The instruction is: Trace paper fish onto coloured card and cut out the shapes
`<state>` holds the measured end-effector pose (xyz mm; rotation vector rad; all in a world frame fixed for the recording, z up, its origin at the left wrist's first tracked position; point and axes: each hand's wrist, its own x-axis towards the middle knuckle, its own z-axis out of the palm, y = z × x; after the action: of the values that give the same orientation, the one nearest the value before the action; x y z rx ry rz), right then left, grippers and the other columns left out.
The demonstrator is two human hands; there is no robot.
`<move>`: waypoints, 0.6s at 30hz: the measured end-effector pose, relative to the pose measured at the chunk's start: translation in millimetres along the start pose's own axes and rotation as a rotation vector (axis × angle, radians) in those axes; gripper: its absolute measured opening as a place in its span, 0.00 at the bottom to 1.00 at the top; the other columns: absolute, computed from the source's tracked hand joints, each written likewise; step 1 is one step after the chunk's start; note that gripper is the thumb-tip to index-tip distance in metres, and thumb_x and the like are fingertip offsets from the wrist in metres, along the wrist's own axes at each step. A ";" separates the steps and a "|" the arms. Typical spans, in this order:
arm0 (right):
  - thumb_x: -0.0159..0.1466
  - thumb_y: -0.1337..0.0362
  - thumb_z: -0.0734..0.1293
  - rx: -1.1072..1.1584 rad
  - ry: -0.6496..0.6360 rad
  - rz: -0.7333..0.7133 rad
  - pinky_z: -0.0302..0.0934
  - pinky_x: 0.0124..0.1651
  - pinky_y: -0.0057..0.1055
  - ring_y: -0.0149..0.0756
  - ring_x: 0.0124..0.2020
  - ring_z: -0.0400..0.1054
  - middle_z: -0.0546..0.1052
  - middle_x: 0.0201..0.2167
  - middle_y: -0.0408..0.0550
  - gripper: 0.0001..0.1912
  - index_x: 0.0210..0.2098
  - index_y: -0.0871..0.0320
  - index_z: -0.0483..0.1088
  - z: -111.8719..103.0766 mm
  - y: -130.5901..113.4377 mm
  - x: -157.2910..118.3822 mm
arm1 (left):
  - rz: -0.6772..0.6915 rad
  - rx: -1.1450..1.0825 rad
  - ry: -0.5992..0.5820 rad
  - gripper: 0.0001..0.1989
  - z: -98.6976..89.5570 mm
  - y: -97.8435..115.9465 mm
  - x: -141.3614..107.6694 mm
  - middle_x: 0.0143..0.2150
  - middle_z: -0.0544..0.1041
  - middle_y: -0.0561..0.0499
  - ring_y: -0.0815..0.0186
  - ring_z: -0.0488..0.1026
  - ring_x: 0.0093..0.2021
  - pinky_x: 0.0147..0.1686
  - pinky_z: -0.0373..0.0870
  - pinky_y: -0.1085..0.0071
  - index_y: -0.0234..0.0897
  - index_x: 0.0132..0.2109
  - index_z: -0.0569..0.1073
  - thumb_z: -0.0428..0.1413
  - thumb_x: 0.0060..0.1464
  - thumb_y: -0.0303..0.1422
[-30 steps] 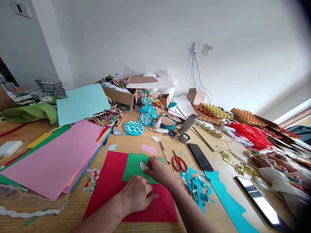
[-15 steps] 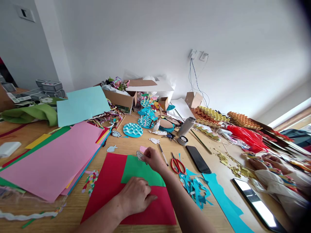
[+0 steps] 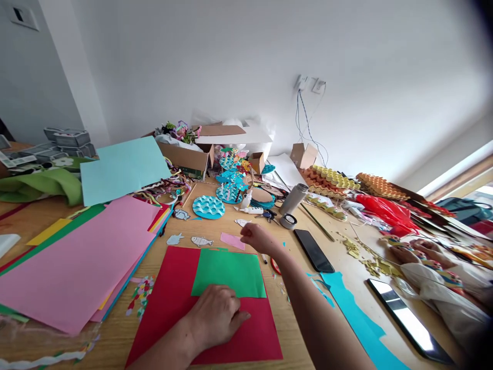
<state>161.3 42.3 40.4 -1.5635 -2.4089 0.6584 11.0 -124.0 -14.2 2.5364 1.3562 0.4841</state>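
Observation:
My left hand (image 3: pixel 217 314) rests on the large red paper (image 3: pixel 164 300), just below the green paper (image 3: pixel 233 272) lying on it. Its fingers curl loosely downward with the thumb apart, and nothing shows in it. Past the green paper, my right hand (image 3: pixel 259 239) has its fingers drawn together near the right end of a small pink paper piece (image 3: pixel 231 240). A white fish cutout (image 3: pixel 242 222) lies right by those fingertips; whether they grip anything is hidden. Farther left lie another fish cutout (image 3: pixel 202 241) and a light blue one (image 3: pixel 174 239).
Colored paper sheets (image 3: pixel 88 257) are stacked at left. My right forearm partly covers red-handled scissors (image 3: pixel 275 265). A black phone (image 3: pixel 314 251), blue paper (image 3: pixel 358 318) and a second phone (image 3: pixel 408 318) lie at right. Another person's hands (image 3: pixel 418 252) are at far right.
My right hand has let go of a fish cutout, which now lies left of the pink paper piece, and has moved right and farther forward. My left hand stays nearly in place.

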 end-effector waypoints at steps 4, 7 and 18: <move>0.52 0.66 0.73 -0.095 -0.074 0.025 0.59 0.40 0.30 0.39 0.40 0.69 0.76 0.38 0.49 0.16 0.40 0.59 0.72 -3.1 25.0 -43.4 | -0.028 -0.005 -0.064 0.17 -0.9 0.2 1.6 0.28 0.77 0.48 0.60 0.75 0.33 0.32 0.66 0.67 0.36 0.29 0.76 0.50 0.60 0.40; 0.50 0.62 0.75 -0.146 -0.076 0.033 0.58 0.47 0.34 0.45 0.48 0.66 0.73 0.46 0.53 0.26 0.48 0.59 0.70 7.3 25.9 -67.3 | -0.046 0.006 -0.091 0.16 -4.8 1.9 2.5 0.29 0.77 0.48 0.60 0.75 0.34 0.33 0.66 0.67 0.36 0.30 0.77 0.51 0.60 0.39; 0.58 0.59 0.70 -0.278 -0.002 0.014 0.54 0.53 0.38 0.51 0.52 0.61 0.71 0.53 0.55 0.32 0.59 0.60 0.62 22.3 17.7 -91.2 | -0.043 0.002 -0.101 0.16 -9.2 3.0 4.0 0.28 0.77 0.47 0.60 0.75 0.33 0.31 0.64 0.68 0.36 0.30 0.77 0.51 0.60 0.40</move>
<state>205.5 -39.7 19.5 -1.6809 -2.5824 0.3376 11.8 -122.0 -4.0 2.4909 1.3723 0.3420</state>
